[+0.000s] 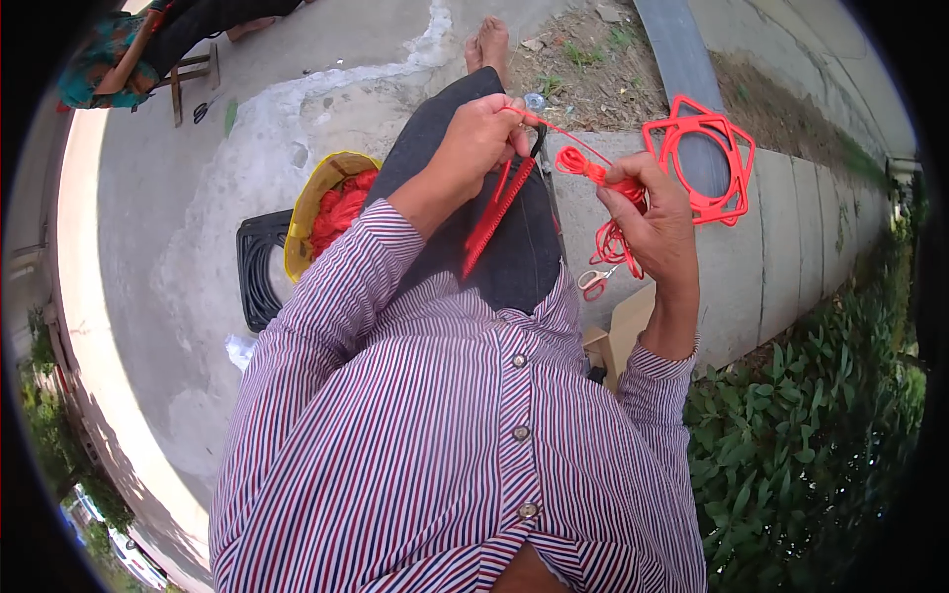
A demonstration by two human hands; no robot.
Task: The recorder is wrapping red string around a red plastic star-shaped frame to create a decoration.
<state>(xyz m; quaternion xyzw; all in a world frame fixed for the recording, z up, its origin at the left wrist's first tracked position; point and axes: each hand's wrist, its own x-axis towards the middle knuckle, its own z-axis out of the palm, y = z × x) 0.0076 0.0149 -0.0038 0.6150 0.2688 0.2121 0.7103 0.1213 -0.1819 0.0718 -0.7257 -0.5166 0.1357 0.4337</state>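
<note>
My left hand (473, 140) is closed on a frame whose visible black corner (539, 140) shows beside the fingers. Red cord is wound closely along one side (486, 233) of it, which hangs over my dark trousers. From there a taut red strand (578, 141) runs across to my right hand (652, 219). Its thumb and fingers pinch a looped bundle of red cord (583, 166), with more loops dangling below. Part of the frame is hidden behind my left hand.
A yellow tub (297, 232) of red material stands to my left, beside stacked black frames (249, 287). Red frames (727, 203) lie at the right. Scissors (593, 285) and a cardboard box (628, 331) are near my right forearm. Another person (119, 59) sits at the far left.
</note>
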